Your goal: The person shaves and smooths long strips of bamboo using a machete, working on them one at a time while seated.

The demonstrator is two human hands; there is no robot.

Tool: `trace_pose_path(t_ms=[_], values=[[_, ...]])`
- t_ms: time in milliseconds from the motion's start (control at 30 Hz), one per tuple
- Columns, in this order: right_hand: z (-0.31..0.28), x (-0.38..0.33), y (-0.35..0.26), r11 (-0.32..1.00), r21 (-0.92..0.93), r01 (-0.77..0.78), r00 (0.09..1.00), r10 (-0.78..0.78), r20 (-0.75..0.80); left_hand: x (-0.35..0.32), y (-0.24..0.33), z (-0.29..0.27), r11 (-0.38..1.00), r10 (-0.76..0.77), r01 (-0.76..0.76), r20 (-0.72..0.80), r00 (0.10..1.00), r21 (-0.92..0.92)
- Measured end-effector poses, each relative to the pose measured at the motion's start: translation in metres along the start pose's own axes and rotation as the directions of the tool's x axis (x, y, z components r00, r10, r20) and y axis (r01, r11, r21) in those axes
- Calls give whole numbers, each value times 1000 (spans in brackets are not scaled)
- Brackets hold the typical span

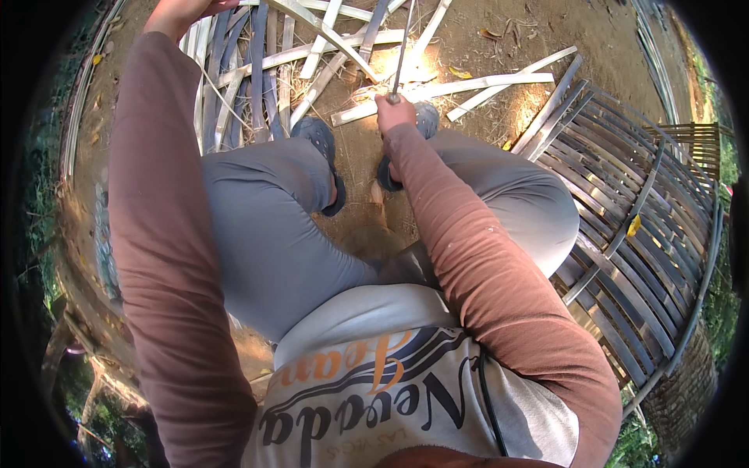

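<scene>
My right hand (395, 114) is closed round the handle of a long, thin knife (402, 58), its blade seen nearly edge-on and pointing away from me between my feet. My left hand (181, 15) is at the far left, cut off by the upper edge, so most of its fingers are hidden. It is above a loose lattice of crossed bamboo strips (257, 74), some dark and some pale. A pale, curved strip (324, 35) crosses over them. Close to my right hand, a pale split strip (484, 83) lies on the ground.
To my right stands a slatted bamboo panel (624, 207) with a curved frame and a yellow leaf on it. My feet in dark clogs (316, 144) are planted on bare dirt, with my knees apart. Long thin poles (82, 86) lie along the left side. Dry leaves and shavings are scattered ahead.
</scene>
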State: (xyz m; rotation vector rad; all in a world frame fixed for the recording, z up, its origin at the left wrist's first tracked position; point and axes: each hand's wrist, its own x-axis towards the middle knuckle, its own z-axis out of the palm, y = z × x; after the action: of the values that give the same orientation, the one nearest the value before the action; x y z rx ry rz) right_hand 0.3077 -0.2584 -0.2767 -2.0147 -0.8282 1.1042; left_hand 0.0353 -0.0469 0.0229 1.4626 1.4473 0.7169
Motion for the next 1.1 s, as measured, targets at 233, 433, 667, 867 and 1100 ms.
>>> trace_pose_path(t_ms=[233,433,667,867,1100], values=[[14,-15,10,833,219,-508,829,403,389,16,-8,-2,998,-9,12,-35,999,64],[-2,-10,-39,999,39,-7,998,5,60,7,10,5,1000,15,-14,-16,1000,28],[14,4,40,936,1,-351,850,318,421,4,10,-6,997,33,-36,46,998,65],[4,-15,-46,992,115,53,997,-58,46,7,7,-3,998,0,-2,28,1000,66],[30,-23,79,854,-87,-514,781,507,366,9,-15,-30,998,-21,21,3,1000,-52]])
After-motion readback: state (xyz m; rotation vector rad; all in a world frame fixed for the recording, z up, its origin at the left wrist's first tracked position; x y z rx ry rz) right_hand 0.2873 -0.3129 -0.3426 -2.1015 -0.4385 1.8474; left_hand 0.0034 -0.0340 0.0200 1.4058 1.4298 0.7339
